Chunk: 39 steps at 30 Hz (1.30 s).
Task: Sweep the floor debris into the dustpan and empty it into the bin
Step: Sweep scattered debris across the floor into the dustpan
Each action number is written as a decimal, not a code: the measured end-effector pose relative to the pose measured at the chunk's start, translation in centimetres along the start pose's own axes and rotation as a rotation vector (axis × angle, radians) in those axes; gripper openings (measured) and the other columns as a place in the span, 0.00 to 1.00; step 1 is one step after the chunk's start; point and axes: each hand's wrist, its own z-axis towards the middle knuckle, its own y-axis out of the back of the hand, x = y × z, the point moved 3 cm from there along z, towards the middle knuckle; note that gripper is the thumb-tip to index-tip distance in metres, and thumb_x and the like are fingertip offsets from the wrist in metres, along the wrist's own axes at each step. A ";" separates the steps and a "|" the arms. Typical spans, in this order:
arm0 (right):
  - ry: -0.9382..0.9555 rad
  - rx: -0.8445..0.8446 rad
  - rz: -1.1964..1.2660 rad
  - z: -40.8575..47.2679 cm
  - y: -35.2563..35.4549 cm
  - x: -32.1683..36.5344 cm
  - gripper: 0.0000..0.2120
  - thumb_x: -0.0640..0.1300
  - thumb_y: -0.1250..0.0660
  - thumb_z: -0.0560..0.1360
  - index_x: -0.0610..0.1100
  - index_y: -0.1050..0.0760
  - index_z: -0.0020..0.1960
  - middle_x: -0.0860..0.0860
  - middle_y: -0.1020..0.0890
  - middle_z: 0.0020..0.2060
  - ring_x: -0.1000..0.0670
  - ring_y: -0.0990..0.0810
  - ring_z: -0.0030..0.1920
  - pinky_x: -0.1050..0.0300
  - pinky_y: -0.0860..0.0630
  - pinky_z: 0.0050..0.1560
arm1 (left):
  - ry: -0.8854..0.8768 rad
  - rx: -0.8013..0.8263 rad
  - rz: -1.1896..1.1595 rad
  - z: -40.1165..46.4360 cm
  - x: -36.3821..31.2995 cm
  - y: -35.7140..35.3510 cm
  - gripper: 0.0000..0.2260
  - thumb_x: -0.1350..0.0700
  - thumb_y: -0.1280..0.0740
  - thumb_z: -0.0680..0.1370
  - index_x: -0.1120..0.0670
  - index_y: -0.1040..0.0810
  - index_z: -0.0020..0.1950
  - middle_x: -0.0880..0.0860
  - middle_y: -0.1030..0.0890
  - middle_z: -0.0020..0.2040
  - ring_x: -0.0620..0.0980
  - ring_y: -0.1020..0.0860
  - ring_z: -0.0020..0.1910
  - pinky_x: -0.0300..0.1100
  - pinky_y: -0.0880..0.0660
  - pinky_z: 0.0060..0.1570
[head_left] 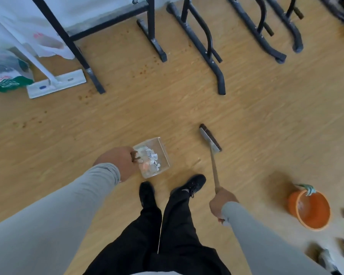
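Dustpan (pixel 154 158), a clear box-shaped container, is held above the wooden floor (pixel 187 112) in front of the person's black shoes (pixel 193 184). Left hand (pixel 120 162) grips it at the near-left edge, fingers curled over the rim. Debris (pixel 150 160), pale scraps with one orange piece, lies inside the dustpan. Right hand (pixel 221 204) is closed around the lower end of the broom handle (pixel 214 171), which runs up and slightly left to the broom head (pixel 210 137). The broom head sits to the right of the dustpan, apart from it; whether its dark bristles touch the floor cannot be told. An orange bin (pixel 311 210) stands on the floor to the right of the right hand, well apart from the dustpan, open side up. A white flat mop (pixel 56 83) rests on the floor at upper left, beside black metal frame legs (pixel 211 56).
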 end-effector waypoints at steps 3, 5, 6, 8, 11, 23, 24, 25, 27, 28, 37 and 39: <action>0.033 0.084 0.024 -2.5 -3.3 0.6 0.37 0.34 0.48 0.76 0.58 0.47 0.80 0.45 0.22 0.49 0.46 0.28 0.32 0.61 0.31 0.26 | -0.028 -0.024 -0.001 0.4 -0.4 0.1 0.07 0.45 0.38 0.78 0.45 0.26 0.52 0.45 0.21 0.42 0.49 0.22 0.40 0.43 0.27 0.38; 0.068 0.151 0.032 -4.2 -3.6 0.4 0.35 0.35 0.49 0.75 0.59 0.45 0.78 0.45 0.23 0.49 0.47 0.29 0.29 0.61 0.32 0.25 | -0.036 -0.021 -0.004 0.5 -0.8 0.0 0.05 0.46 0.38 0.79 0.46 0.27 0.48 0.46 0.20 0.41 0.48 0.22 0.38 0.43 0.27 0.37; 0.086 0.186 0.028 -4.7 -3.4 0.1 0.33 0.36 0.49 0.75 0.58 0.43 0.76 0.45 0.23 0.48 0.47 0.29 0.29 0.60 0.31 0.25 | -0.039 -0.018 -0.001 0.6 -0.9 0.0 0.05 0.47 0.39 0.79 0.47 0.27 0.48 0.46 0.20 0.40 0.48 0.21 0.37 0.43 0.26 0.36; 0.104 0.262 0.043 -5.4 -2.0 -0.8 0.31 0.37 0.46 0.74 0.58 0.39 0.74 0.44 0.22 0.42 0.46 0.29 0.28 0.58 0.29 0.27 | -0.040 -0.019 0.008 0.6 -1.0 0.2 0.06 0.47 0.39 0.79 0.48 0.26 0.48 0.47 0.20 0.38 0.49 0.21 0.36 0.43 0.24 0.36; 0.092 0.349 0.144 -6.5 3.2 -2.9 0.31 0.38 0.37 0.76 0.58 0.37 0.75 0.45 0.24 0.33 0.49 0.31 0.27 0.56 0.31 0.28 | -0.037 -0.010 0.010 0.4 -0.8 0.6 0.06 0.47 0.40 0.79 0.48 0.26 0.49 0.47 0.20 0.38 0.49 0.21 0.37 0.42 0.26 0.35; 0.130 0.016 0.083 -7.1 5.3 -1.2 0.29 0.38 0.43 0.80 0.57 0.40 0.78 0.45 0.25 0.33 0.50 0.32 0.26 0.61 0.34 0.23 | -0.041 -0.013 -0.024 0.3 -0.5 0.2 0.09 0.45 0.40 0.80 0.46 0.24 0.54 0.45 0.20 0.42 0.48 0.22 0.40 0.43 0.28 0.36; 0.126 0.017 0.033 -6.5 4.1 -0.1 0.29 0.39 0.44 0.79 0.59 0.41 0.78 0.45 0.24 0.36 0.50 0.31 0.27 0.62 0.34 0.23 | -0.036 -0.012 -0.035 0.3 -0.4 0.2 0.09 0.45 0.40 0.80 0.46 0.24 0.53 0.45 0.20 0.42 0.48 0.22 0.40 0.42 0.28 0.36; 0.123 0.039 -0.001 -6.1 2.7 0.7 0.30 0.39 0.45 0.79 0.59 0.41 0.77 0.45 0.23 0.39 0.49 0.30 0.28 0.62 0.33 0.23 | -0.033 -0.011 -0.043 0.3 -0.3 0.3 0.08 0.44 0.40 0.80 0.45 0.24 0.53 0.45 0.21 0.41 0.48 0.22 0.39 0.42 0.28 0.35; 0.137 0.147 -0.025 -6.0 0.4 1.5 0.31 0.39 0.45 0.77 0.59 0.40 0.77 0.45 0.23 0.39 0.47 0.29 0.29 0.60 0.31 0.25 | -0.035 -0.016 -0.046 0.4 -0.1 0.3 0.08 0.43 0.40 0.80 0.44 0.25 0.51 0.44 0.21 0.40 0.47 0.22 0.38 0.42 0.28 0.34; 0.143 0.212 -0.021 -6.4 0.1 1.2 0.32 0.39 0.43 0.75 0.60 0.39 0.76 0.45 0.22 0.37 0.47 0.28 0.29 0.58 0.30 0.27 | -0.038 -0.019 -0.044 0.3 0.0 0.4 0.08 0.43 0.40 0.80 0.44 0.26 0.50 0.45 0.21 0.40 0.48 0.22 0.38 0.42 0.27 0.34; 0.063 0.254 0.379 -10.4 8.8 -6.4 0.28 0.35 0.33 0.79 0.55 0.32 0.74 0.45 0.29 0.29 0.50 0.38 0.25 0.59 0.38 0.23 | -0.058 -0.040 -0.006 0.5 -0.1 0.2 0.08 0.43 0.41 0.80 0.45 0.27 0.48 0.46 0.21 0.39 0.48 0.22 0.38 0.42 0.28 0.33; 0.063 0.162 0.371 -9.9 8.5 -6.7 0.30 0.36 0.33 0.79 0.55 0.36 0.76 0.45 0.28 0.28 0.50 0.37 0.24 0.59 0.37 0.23 | -0.052 -0.034 -0.004 0.4 -0.1 0.2 0.07 0.44 0.41 0.80 0.45 0.27 0.48 0.46 0.21 0.39 0.48 0.22 0.37 0.41 0.30 0.32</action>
